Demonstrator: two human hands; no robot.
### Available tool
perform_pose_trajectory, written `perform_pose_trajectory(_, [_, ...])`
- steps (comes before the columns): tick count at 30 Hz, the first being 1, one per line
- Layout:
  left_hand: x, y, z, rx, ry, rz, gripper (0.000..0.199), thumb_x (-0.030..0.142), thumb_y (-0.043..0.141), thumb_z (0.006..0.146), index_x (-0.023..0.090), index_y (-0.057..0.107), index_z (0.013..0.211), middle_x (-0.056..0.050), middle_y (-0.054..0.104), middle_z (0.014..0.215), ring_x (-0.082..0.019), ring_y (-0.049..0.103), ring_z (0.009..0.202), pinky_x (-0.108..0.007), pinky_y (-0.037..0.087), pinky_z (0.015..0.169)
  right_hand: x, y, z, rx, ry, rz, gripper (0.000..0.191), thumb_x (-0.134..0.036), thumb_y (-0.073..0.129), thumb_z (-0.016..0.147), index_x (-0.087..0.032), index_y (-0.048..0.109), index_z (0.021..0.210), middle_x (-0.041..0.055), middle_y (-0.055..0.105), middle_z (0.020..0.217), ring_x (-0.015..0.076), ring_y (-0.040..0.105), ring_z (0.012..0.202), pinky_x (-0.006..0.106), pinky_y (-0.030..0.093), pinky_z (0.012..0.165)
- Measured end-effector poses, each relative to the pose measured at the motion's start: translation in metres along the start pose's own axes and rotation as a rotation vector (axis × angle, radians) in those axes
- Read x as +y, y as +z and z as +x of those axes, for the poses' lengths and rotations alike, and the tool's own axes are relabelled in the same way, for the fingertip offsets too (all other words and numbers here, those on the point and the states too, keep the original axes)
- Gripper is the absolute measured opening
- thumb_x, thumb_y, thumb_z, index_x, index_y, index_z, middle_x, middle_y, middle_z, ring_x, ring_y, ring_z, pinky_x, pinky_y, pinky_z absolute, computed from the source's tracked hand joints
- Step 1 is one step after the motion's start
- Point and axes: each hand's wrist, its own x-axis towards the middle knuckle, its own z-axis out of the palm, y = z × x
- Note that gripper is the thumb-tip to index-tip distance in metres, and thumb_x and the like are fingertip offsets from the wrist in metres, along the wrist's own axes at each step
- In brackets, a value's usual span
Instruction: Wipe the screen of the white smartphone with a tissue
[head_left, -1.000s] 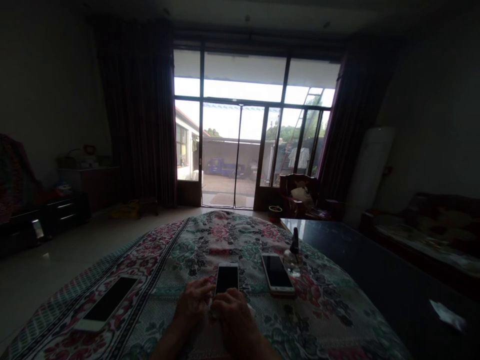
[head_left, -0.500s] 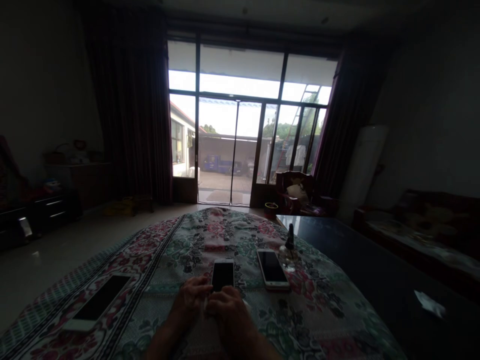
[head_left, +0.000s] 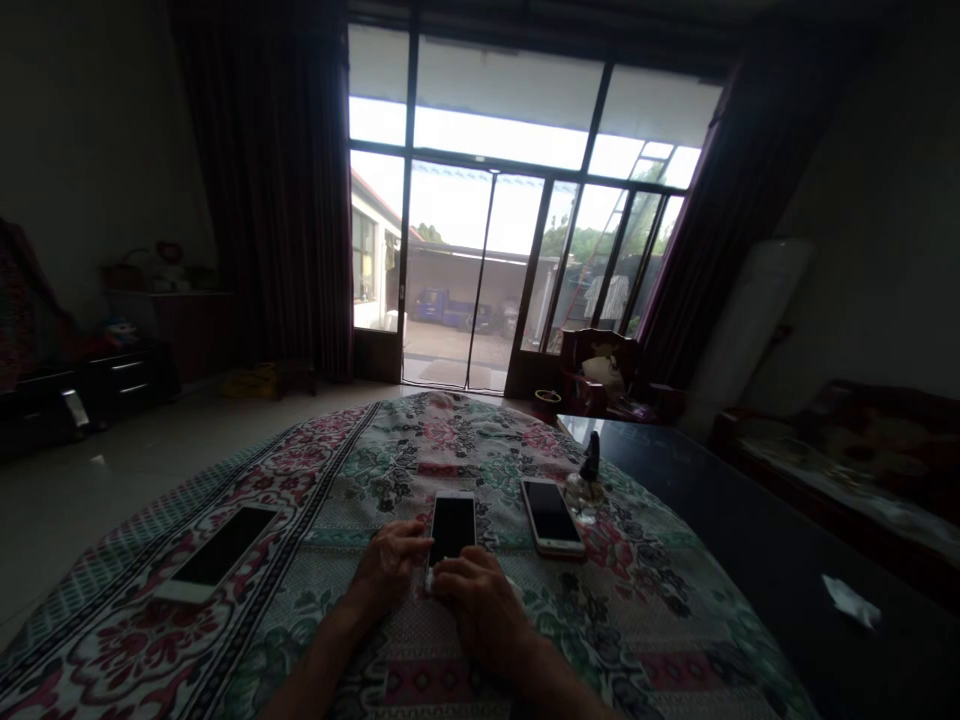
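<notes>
A white smartphone point(head_left: 453, 520) with a dark screen lies in front of me on the flowered tablecloth point(head_left: 360, 610). My left hand point(head_left: 388, 562) is at its left edge, fingers bent inward and holding that side. Over the phone's lower end, my right hand point(head_left: 476, 590) is closed, fingers pressed together. A bit of something whitish shows beside the right hand; what the fingers hold is hidden. To the right lies a second white smartphone point(head_left: 553, 516), close to a clear spray bottle point(head_left: 586, 490) with a black nozzle. Farther left is a third white phone point(head_left: 217, 553), also dark-screened.
A dark tabletop point(head_left: 697, 500) adjoins on the right, with a crumpled white paper point(head_left: 851, 602) on it. Beyond the cloth stand a wooden chair point(head_left: 604, 365) and glass doors point(head_left: 465, 280). A dark cabinet point(head_left: 127, 375) is at the left wall.
The view has shifted, so the table things appear slightly higher and mostly farther right. My left hand's fingers now sit lower along the phone's left edge, farther apart from my right hand.
</notes>
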Motion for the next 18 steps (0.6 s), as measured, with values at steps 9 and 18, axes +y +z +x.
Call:
perform_pose_trajectory(9, [0.000,-0.003,-0.001,0.015,0.000,0.013,0.044,0.007,0.046,0.070,0.027,0.077,0.094,-0.004,0.070,0.115,-0.023,0.062,0.113,-0.041,0.047,0.101,0.006,0.005,0.001,0.067,0.015,0.050,0.023,-0.010,0.050,0.084,-0.024,0.068,0.088,-0.0009,0.070,0.098,0.0167,0.054,0.090,0.031,0.037,0.088])
perform_pose_trajectory(18, [-0.015,0.005,0.002,0.042,0.074,0.043,0.043,0.015,0.045,0.070,0.031,0.077,0.094,-0.002,0.071,0.113,-0.022,0.065,0.108,-0.038,0.052,0.096,0.022,0.011,-0.007,0.158,0.123,-0.080,0.014,-0.018,0.056,0.088,-0.024,0.068,0.081,-0.0023,0.070,0.092,0.0162,0.055,0.087,0.028,0.039,0.081])
